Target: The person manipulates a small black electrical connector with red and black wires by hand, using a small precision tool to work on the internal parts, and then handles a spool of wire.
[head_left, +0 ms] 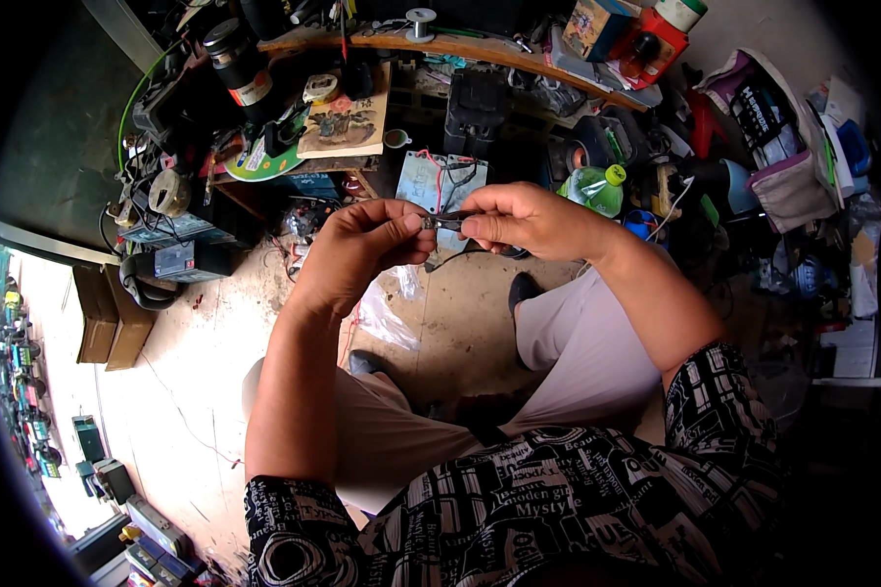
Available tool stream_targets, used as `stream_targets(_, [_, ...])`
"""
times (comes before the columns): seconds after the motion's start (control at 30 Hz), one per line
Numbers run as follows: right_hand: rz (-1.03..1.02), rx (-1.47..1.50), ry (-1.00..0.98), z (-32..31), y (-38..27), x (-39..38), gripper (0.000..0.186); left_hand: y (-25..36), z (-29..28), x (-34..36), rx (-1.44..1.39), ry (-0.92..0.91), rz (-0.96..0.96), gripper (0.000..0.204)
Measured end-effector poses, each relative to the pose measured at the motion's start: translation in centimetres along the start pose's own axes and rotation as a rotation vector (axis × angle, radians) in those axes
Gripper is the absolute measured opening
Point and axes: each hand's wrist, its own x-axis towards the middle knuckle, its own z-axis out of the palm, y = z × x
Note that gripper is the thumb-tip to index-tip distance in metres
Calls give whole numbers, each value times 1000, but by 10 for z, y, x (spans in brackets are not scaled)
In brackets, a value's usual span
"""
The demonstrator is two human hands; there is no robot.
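So the person's sitting down with both hands up in front, meeting around a small dark piece [448, 222], too tiny for me to say what it is. Right hand [519, 217] has its fingers clamped on one end, and the left hand [377, 235] has thumb and finger pinched on the shiny end. It's in line with the lower part of a blue-grey board [416, 181] with red wire [438, 174] on it, though I can't tell how far above.

Tons of stuff crowding in, honestly. A green bottle [594, 191] stands just past the right wrist, with a grey-and-purple bag [803, 181] further right. Ahead on the left there's a book [341, 127], a green disc [261, 159] and a dark flask [237, 64]; a black case [477, 106] sits behind the board.

The curved wooden edge of the desk [382, 41] runs across the far side, a wire spool [420, 24] up on it. Below the hands, a clear plastic bag [387, 318] lies on the floor [196, 362] between the legs. Most elbow room is to the left, where pale floor stretches toward some cardboard [113, 318].
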Motion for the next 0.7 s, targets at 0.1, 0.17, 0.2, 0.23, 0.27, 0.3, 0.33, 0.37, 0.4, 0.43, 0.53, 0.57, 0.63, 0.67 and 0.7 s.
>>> stream_targets(0.1, [-24, 16, 12, 0, 4, 1, 29, -2, -2, 1, 13, -8, 7, 10])
stream_targets(0.17, [-35, 2, 15, -1, 5, 1, 29, -1, -1, 1, 22, -3, 12, 10])
stream_targets(0.2, [-46, -12, 17, -1, 5, 2, 28, -1, 0, 1, 32, 3, 17, 10])
stream_targets(0.23, [-46, -11, 16, -1, 7, 2, 28, -1, -1, 1, 32, 4, 16, 10])
stream_targets(0.27, [-52, -23, 25, -1, 9, 3, 28, -1, -1, 0, 33, -2, 17, 10])
stream_targets(0.3, [-58, -36, 32, -1, 10, 3, 27, -1, -2, 0, 34, -6, 19, 10])
stream_targets(0.33, [-58, -36, 33, -1, 10, 3, 27, -2, -2, 0, 34, -7, 19, 10])
stream_targets(0.37, [-59, -57, 40, -1, 10, 3, 27, -2, -2, 1, 34, -12, 24, 10])
stream_targets(0.4, [-61, -78, 47, -1, 9, 2, 26, -2, -2, 1, 34, -18, 30, 10])
stream_targets(0.43, [-61, -77, 47, 0, 8, 3, 26, -2, -2, 0, 35, -17, 30, 10])
stream_targets(0.53, [-63, -100, 64, 3, 5, 3, 21, -2, -3, 0, 32, -11, 37, 10])
stream_targets(0.57, [-61, -113, 71, 3, 5, 3, 20, -2, -3, 1, 30, -15, 39, 10])
stream_targets(0.63, [-60, -127, 77, 3, 6, 3, 20, -2, -3, 1, 29, -20, 40, 9])
stream_targets(0.67, [-63, -132, 78, 2, 8, 4, 22, -1, -3, 0, 28, -14, 37, 10])
stream_targets(0.7, [-67, -138, 79, 1, 9, 4, 24, -1, -2, 0, 27, -8, 33, 10])
